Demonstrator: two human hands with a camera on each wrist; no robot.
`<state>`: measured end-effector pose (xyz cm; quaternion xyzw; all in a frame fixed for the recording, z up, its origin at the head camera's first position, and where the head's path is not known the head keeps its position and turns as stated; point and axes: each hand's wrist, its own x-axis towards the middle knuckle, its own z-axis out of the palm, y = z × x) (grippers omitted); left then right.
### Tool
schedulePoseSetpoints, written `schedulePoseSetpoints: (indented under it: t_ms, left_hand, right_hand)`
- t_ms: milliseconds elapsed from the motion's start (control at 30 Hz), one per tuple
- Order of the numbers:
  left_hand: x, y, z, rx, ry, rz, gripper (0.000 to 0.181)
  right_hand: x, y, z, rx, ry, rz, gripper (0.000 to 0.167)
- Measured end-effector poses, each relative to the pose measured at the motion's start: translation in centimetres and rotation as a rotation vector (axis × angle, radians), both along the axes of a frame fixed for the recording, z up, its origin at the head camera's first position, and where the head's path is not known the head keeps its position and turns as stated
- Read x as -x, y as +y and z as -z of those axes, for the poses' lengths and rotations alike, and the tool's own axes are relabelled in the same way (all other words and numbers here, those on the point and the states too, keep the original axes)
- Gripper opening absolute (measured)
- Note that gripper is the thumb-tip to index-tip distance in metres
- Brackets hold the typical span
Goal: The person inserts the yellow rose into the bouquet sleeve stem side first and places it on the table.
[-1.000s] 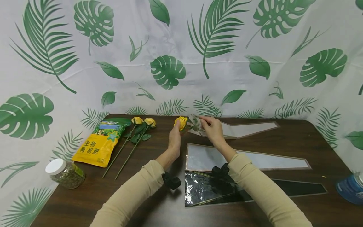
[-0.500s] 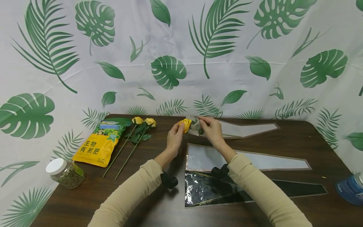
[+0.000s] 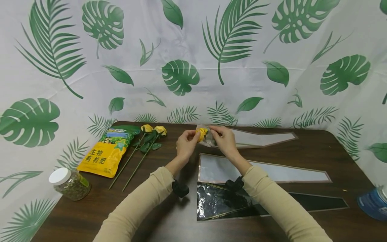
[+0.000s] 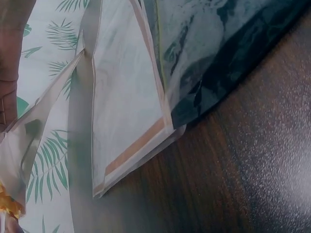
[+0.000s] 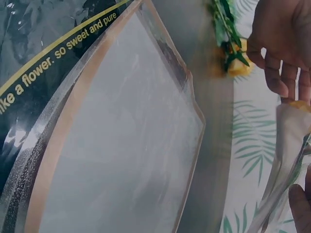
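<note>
A yellow rose [image 3: 202, 134] lies sideways with its bloom inside the mouth of a clear-fronted, white-backed flower sleeve [image 3: 263, 138]. My left hand [image 3: 185, 144] pinches the bloom from the left, thumb in front. Gripping the sleeve just right of the bloom is my right hand [image 3: 226, 140], its thumb and fingers on the film. The right wrist view shows the left hand's fingers [image 5: 286, 73] at the sleeve's mouth, beside a bit of yellow petal [image 5: 299, 105]. Most of the stem is hidden by the right hand and the sleeve.
Flat on the table are a second white sleeve [image 3: 281, 170] and a black one [image 3: 314, 200]. To the left lie two yellow roses [image 3: 160, 130], a yellow fertiliser bag [image 3: 102, 156] and a white-lidded jar [image 3: 71, 186]. A blue can [image 3: 373, 203] stands far right.
My left hand has moved right and turned, carrying the bloom rightward into the sleeve's mouth. The clear film now covers the bloom. My right hand has shifted slightly while holding the sleeve.
</note>
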<state>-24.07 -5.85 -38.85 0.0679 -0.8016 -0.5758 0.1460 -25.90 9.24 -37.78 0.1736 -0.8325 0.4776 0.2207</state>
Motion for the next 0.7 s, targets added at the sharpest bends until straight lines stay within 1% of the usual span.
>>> schedulePoseSetpoints:
  t_ms: [133, 200, 300, 367, 433, 467, 567, 700]
  left_hand:
    - [-0.04, 0.00, 0.22, 0.046, 0.062, 0.017, 0.025]
    - [-0.14, -0.03, 0.25, 0.078, 0.090, 0.044, 0.023]
    - [-0.34, -0.08, 0.34, 0.136, 0.119, 0.123, 0.027]
    - [-0.47, -0.04, 0.40, 0.184, 0.129, 0.188, 0.033]
    - [-0.50, 0.03, 0.51, 0.236, 0.127, 0.235, 0.041]
    - [-0.51, 0.09, 0.55, 0.262, 0.126, 0.248, 0.044]
    - [-0.41, 0.32, 0.62, 0.332, 0.121, 0.255, 0.049]
    - [-0.24, 0.67, 0.49, 0.406, 0.132, 0.240, 0.050]
  right_hand:
    - [-0.04, -0.03, 0.09, -0.014, 0.010, 0.005, 0.016]
    - [-0.09, 0.02, 0.07, -0.025, 0.011, 0.007, 0.017]
    - [-0.16, 0.11, 0.09, -0.041, 0.012, 0.011, 0.017]
    - [-0.16, 0.19, 0.10, -0.053, 0.018, 0.014, 0.018]
    - [-0.13, 0.22, 0.12, -0.062, 0.019, 0.019, 0.018]
    - [-0.12, 0.22, 0.12, -0.066, 0.020, 0.019, 0.018]
    - [-0.04, 0.18, 0.15, -0.068, 0.023, 0.017, 0.018]
    - [-0.04, 0.13, 0.14, -0.065, 0.024, 0.019, 0.018]
